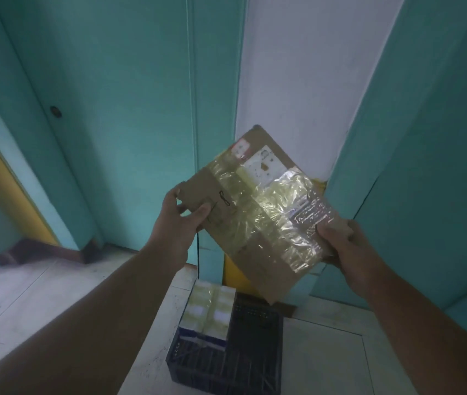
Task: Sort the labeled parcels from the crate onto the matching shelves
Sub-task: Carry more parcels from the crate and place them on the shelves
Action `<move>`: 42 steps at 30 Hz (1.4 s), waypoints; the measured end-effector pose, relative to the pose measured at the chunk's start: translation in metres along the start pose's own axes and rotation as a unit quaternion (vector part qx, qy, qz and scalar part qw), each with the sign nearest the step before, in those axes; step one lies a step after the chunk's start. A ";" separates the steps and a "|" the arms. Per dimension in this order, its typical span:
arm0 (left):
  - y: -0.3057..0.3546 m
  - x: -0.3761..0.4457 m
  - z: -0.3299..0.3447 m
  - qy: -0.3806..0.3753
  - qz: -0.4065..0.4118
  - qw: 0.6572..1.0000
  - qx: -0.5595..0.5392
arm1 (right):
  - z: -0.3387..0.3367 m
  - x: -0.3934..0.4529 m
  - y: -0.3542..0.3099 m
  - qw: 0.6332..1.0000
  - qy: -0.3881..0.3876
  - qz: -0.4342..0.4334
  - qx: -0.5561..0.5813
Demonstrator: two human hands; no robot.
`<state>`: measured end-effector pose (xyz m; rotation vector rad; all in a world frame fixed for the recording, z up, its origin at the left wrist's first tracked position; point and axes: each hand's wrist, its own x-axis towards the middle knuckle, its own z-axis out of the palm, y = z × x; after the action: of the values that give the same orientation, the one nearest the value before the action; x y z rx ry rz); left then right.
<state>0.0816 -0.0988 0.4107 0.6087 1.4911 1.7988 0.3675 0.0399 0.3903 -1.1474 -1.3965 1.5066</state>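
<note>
I hold a flat brown cardboard parcel [258,212] tilted in front of me, its face covered with shiny clear tape and carrying a white label and a red sticker near the top. My left hand [179,223] grips its left edge, thumb on the front. My right hand [340,243] grips its lower right corner, thumb over a printed label. Below on the floor stands a dark plastic crate [255,352] with a taped white and blue parcel [208,315] lying in its left side.
Teal doors or panels [112,109] fill the left and right [426,166], with a white wall strip [297,81] between them. A thin black cable [198,252] hangs by the door. The floor [41,303] is pale tile. No shelves are in view.
</note>
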 end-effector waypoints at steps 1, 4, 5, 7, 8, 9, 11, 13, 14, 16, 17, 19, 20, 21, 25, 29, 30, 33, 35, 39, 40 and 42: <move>0.009 0.006 0.005 -0.009 0.019 1.000 0.023 | -0.003 -0.002 0.003 1.000 0.002 -0.003 -0.006; 0.029 0.018 0.019 -0.052 0.066 0.991 0.102 | -0.011 -0.007 0.012 1.000 0.011 -0.001 -0.001; 0.033 0.021 0.023 -0.060 0.075 0.988 0.120 | -0.013 -0.008 0.012 1.000 0.019 -0.007 0.000; 0.039 0.024 0.026 -0.065 0.087 0.985 0.137 | -0.017 -0.010 0.011 0.999 0.030 -0.015 -0.002; 0.041 0.025 0.029 -0.067 0.090 0.984 0.137 | -0.018 -0.011 0.011 0.999 0.029 -0.011 -0.008; 0.044 0.026 0.033 -0.070 0.093 0.984 0.137 | -0.018 -0.013 0.011 1.000 0.027 -0.005 -0.013; 0.050 0.026 0.043 -0.086 0.101 0.980 0.147 | -0.021 -0.018 0.016 0.999 0.034 0.005 -0.024; 0.051 0.023 0.056 -0.116 0.106 0.973 0.172 | -0.028 -0.024 0.024 0.998 0.051 0.015 -0.045; 0.048 0.020 0.063 -0.130 0.102 0.969 0.182 | -0.033 -0.029 0.026 0.997 0.059 0.014 -0.047; 0.037 0.014 0.075 -0.162 0.085 0.966 0.184 | -0.053 -0.042 0.029 0.996 0.078 0.009 -0.050; 0.029 0.010 0.082 -0.181 0.076 0.964 0.177 | -0.066 -0.049 0.031 0.994 0.086 0.010 -0.059; 0.005 -0.001 0.104 -0.232 0.050 0.958 0.160 | -0.103 -0.069 0.034 0.991 0.108 0.016 -0.075; -0.005 -0.009 0.112 -0.248 0.037 0.956 0.150 | -0.120 -0.076 0.036 0.989 0.117 0.017 -0.084; -0.016 -0.016 0.122 -0.265 0.027 0.954 0.141 | -0.136 -0.086 0.039 0.987 0.128 0.022 -0.092; -0.070 -0.063 0.199 -0.334 -0.014 0.930 0.155 | -0.222 -0.145 0.062 0.975 0.190 0.070 -0.094; -0.114 -0.114 0.289 -0.412 -0.031 0.890 0.192 | -0.312 -0.207 0.089 0.960 0.252 0.107 -0.060; -0.122 -0.128 0.314 -0.431 -0.029 0.880 0.196 | -0.336 -0.221 0.094 0.956 0.267 0.106 -0.052; -0.147 -0.176 0.394 -0.477 -0.016 0.857 0.193 | -0.405 -0.264 0.105 0.940 0.321 0.106 -0.043; -0.163 -0.210 0.449 -0.506 -0.007 0.843 0.184 | -0.451 -0.291 0.109 0.924 0.367 0.107 -0.030; -0.187 -0.281 0.543 -0.564 -0.004 0.805 0.182 | -0.534 -0.347 0.110 0.903 0.413 0.117 -0.010; -0.192 -0.297 0.563 -0.579 -0.005 0.794 0.184 | -0.552 -0.360 0.108 0.897 0.426 0.121 -0.011; -0.201 -0.325 0.604 -0.604 -0.013 0.774 0.190 | -0.585 -0.381 0.105 0.883 0.453 0.124 -0.008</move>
<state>0.7787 0.0524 0.3769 1.5438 0.8554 0.6583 1.0435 -0.1556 0.3314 -1.7721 -0.6225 0.8684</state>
